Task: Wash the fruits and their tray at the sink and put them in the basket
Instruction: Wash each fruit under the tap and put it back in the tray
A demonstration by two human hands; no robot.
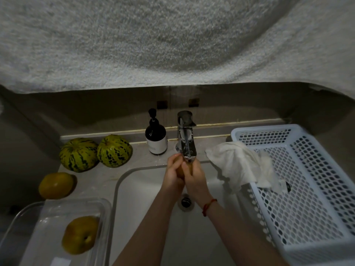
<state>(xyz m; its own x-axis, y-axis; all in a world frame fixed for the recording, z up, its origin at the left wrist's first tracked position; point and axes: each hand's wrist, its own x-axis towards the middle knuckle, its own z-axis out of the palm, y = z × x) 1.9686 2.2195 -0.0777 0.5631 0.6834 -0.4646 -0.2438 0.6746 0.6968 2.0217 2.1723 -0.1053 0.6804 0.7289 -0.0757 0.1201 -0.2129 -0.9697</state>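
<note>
I can read no words here; the pale label on my soap bottle (156,139) seems too blurred.

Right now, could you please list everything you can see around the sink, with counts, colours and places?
striped green-and-yellow melons: two, side by side on the counter left of the tap
yellow-brown round fruits: three; one on the counter, one in the tray, one in the hands
clear plastic tray: one, bottom left
dark pump bottle: one, white label, left of the tap
chrome tap: one, behind the white sink
white cloth: one, draped over the basket's edge
white perforated plastic basket: one, right of the sink
left hand, right hand: both grip one fruit under the tap
</note>
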